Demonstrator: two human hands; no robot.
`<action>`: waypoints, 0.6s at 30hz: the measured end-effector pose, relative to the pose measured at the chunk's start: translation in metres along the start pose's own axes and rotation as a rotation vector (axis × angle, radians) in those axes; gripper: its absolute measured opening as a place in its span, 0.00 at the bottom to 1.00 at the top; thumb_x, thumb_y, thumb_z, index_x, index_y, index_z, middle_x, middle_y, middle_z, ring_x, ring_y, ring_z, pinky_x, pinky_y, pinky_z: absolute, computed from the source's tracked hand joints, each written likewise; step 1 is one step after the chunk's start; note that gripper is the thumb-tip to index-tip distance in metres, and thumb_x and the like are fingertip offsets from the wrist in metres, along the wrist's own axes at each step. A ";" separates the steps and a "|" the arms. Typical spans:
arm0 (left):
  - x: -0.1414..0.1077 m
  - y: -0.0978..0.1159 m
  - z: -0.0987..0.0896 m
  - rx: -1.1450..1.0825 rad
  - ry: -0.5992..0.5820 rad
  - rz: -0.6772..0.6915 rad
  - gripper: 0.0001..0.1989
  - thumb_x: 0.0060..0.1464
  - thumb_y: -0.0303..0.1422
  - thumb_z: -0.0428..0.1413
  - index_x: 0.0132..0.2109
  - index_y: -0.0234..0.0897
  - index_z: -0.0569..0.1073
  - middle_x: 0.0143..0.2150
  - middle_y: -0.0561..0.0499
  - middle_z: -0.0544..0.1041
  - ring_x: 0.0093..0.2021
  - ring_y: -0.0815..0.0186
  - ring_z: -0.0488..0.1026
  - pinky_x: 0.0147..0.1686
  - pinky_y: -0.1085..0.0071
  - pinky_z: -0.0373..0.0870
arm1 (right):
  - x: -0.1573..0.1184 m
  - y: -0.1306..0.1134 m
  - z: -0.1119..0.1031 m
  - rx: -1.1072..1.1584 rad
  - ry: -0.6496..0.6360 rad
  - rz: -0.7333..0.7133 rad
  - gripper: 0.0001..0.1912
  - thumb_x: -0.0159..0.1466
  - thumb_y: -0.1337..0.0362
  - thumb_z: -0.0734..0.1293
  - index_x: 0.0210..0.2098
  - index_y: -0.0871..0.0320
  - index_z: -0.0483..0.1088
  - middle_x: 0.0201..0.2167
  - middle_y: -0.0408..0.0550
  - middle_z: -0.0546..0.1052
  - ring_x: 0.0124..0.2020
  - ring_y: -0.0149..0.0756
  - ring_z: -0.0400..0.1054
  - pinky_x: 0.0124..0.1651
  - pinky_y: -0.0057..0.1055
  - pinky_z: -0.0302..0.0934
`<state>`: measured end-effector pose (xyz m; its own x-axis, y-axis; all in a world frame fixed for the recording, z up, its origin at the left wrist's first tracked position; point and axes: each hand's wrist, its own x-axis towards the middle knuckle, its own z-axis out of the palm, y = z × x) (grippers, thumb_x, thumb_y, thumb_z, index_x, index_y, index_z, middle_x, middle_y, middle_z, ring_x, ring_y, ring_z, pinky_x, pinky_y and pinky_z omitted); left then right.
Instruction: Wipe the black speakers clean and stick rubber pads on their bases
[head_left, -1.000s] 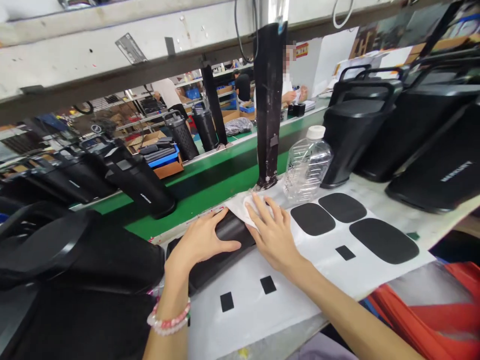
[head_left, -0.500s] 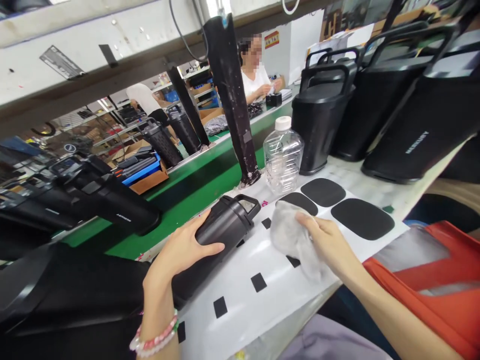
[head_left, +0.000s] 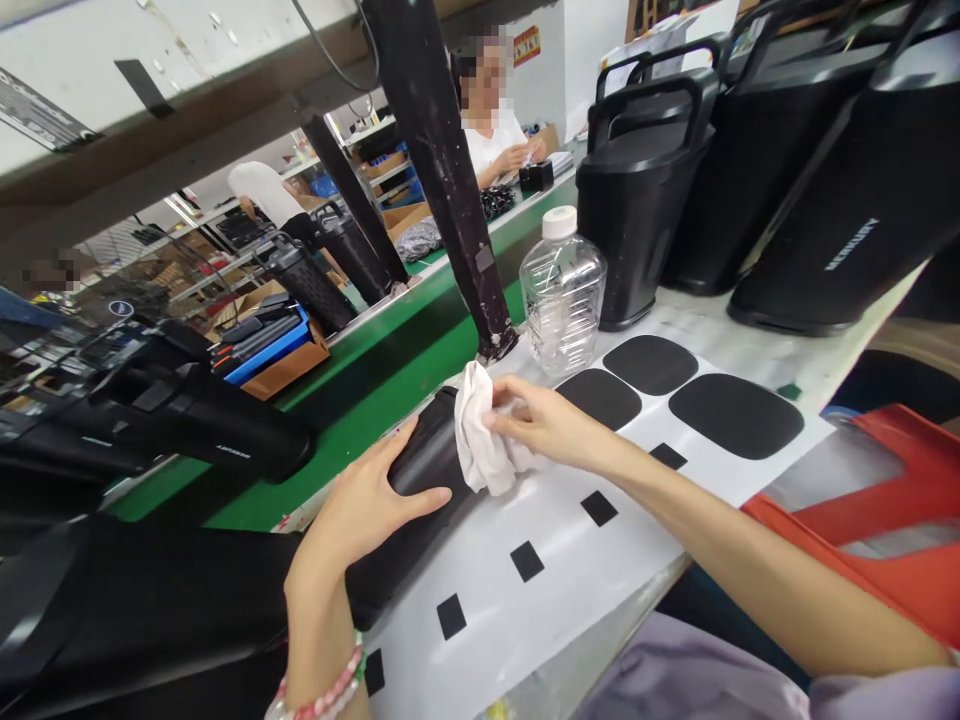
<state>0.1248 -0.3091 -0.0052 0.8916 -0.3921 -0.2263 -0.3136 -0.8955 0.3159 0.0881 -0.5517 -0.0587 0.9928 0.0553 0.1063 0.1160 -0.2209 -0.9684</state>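
Observation:
A black container (head_left: 427, 465) lies on its side on a white sheet (head_left: 555, 580). My left hand (head_left: 367, 505) rests over its body, thumb and fingers spread around it, holding it. White cloth (head_left: 480, 435) is pinched in my right hand (head_left: 536, 415) and lies against the container's handle end, hiding the handle. Small black squares (head_left: 526, 561) and large rounded black pieces (head_left: 736, 415) are on the sheet. A clear plastic bottle (head_left: 562, 295) with a white cap stands just behind the sheet.
Tall black containers (head_left: 630, 210) stand at the back right. A dark post (head_left: 442, 180) rises behind the table. More black containers (head_left: 232, 420) lean at the left. Across the green surface (head_left: 405, 370) a person in white (head_left: 491, 145) sits. A red bag (head_left: 855, 510) is at the right.
My right hand has moved left with the cloth, from above the sheet onto the container's handle end. My left hand stays on the container. The view has shifted slightly.

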 end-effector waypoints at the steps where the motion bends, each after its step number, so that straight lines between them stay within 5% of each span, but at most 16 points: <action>1: 0.001 0.000 0.000 0.003 0.004 0.009 0.45 0.48 0.53 0.60 0.69 0.46 0.55 0.69 0.52 0.61 0.68 0.55 0.60 0.67 0.60 0.55 | 0.003 0.001 -0.003 -0.073 -0.030 -0.002 0.21 0.63 0.50 0.66 0.49 0.57 0.69 0.40 0.47 0.77 0.27 0.31 0.66 0.32 0.30 0.59; 5: 0.003 -0.001 0.002 0.030 0.026 0.037 0.45 0.48 0.53 0.60 0.69 0.46 0.55 0.69 0.52 0.62 0.68 0.56 0.60 0.67 0.60 0.56 | 0.009 0.007 0.000 -0.289 -0.062 -0.031 0.16 0.66 0.49 0.63 0.38 0.55 0.70 0.34 0.43 0.76 0.32 0.35 0.67 0.35 0.30 0.56; 11: 0.000 0.002 0.005 0.073 0.030 0.024 0.45 0.49 0.52 0.59 0.70 0.47 0.54 0.69 0.50 0.63 0.67 0.53 0.62 0.64 0.56 0.61 | 0.013 0.015 0.018 -0.362 0.172 0.012 0.22 0.71 0.52 0.52 0.24 0.55 0.57 0.23 0.43 0.67 0.27 0.34 0.62 0.32 0.31 0.49; 16: 0.000 0.001 0.005 0.102 0.027 0.020 0.45 0.49 0.54 0.59 0.70 0.51 0.53 0.69 0.50 0.62 0.67 0.52 0.61 0.63 0.53 0.61 | 0.006 0.016 0.013 -0.374 0.034 -0.027 0.18 0.67 0.48 0.60 0.30 0.55 0.61 0.27 0.41 0.69 0.28 0.33 0.63 0.31 0.28 0.53; 18: 0.000 0.000 0.004 0.095 0.028 0.021 0.46 0.48 0.55 0.59 0.70 0.50 0.53 0.69 0.50 0.61 0.67 0.52 0.61 0.64 0.54 0.61 | 0.006 0.014 0.016 -0.408 0.074 -0.026 0.18 0.66 0.47 0.61 0.30 0.54 0.61 0.28 0.42 0.70 0.30 0.35 0.64 0.31 0.29 0.52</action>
<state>0.1234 -0.3103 -0.0092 0.8928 -0.4064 -0.1941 -0.3609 -0.9034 0.2315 0.0955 -0.5393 -0.0752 0.9872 -0.0012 0.1596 0.1282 -0.5892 -0.7978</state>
